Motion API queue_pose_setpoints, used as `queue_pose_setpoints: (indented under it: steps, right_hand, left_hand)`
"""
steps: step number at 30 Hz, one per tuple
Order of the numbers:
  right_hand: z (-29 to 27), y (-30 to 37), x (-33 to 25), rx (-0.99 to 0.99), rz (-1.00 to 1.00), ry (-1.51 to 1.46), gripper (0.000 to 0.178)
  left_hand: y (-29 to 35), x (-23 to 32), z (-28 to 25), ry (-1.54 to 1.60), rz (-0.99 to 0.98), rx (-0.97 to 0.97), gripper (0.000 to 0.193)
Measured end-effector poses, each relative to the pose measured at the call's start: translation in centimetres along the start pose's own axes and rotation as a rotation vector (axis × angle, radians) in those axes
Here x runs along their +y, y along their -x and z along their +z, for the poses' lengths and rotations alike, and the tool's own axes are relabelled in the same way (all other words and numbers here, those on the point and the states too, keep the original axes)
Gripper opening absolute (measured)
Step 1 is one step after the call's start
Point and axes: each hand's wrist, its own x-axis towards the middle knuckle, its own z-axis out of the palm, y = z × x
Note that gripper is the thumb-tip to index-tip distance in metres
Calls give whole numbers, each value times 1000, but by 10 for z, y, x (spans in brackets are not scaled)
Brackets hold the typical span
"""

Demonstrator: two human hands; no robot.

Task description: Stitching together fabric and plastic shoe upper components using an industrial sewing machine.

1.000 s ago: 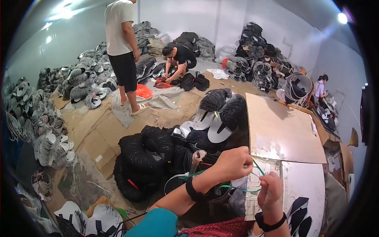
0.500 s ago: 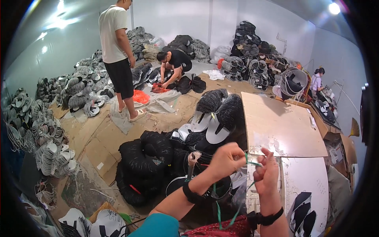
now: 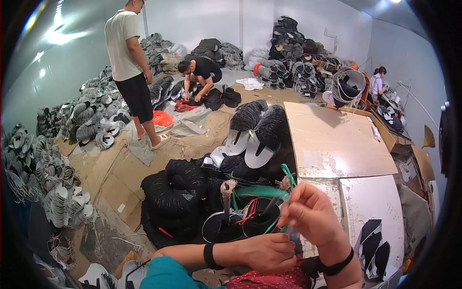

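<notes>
A thin green ribbon (image 3: 260,191) is strung between my hands and the wrapped upright posts, partly blurred. My right hand (image 3: 310,212) is raised, thumb and fingers pinching the ribbon. Lower and closer to me, my left hand (image 3: 272,253) is closed, and a strand of the ribbon runs down to its fingers; the grip itself is partly hidden. Just beyond stand a post with a wrapped top (image 3: 228,190) and a second wrapped post (image 3: 285,183). Around their feet sit round black bundles with pale rims (image 3: 219,229), with red string (image 3: 249,212) between them.
Black coiled bundles (image 3: 171,202) lie left of the posts. White-and-black shoe-upper stacks (image 3: 255,132) stand beyond. A cardboard-topped table (image 3: 344,139) is on the right. Piles line the walls; one person (image 3: 127,53) stands, another (image 3: 202,74) crouches, a third (image 3: 377,84) sits far right.
My left hand has dropped toward my lap, and my right hand has moved slightly left. The green ribbon now stretches across near the posts. The view has shifted a little.
</notes>
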Motion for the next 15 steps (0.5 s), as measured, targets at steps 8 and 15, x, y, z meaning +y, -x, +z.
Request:
queue_pose_setpoints:
  steps: [8,15]
  right_hand:
    - [-5,-52,-8,292,-537,-346,5]
    - [14,-83,47,327,-467,841,11]
  left_hand:
    - [50,13,26,319,-233,-102,30]
    - [82,-15,-14,-203,-422,458,19]
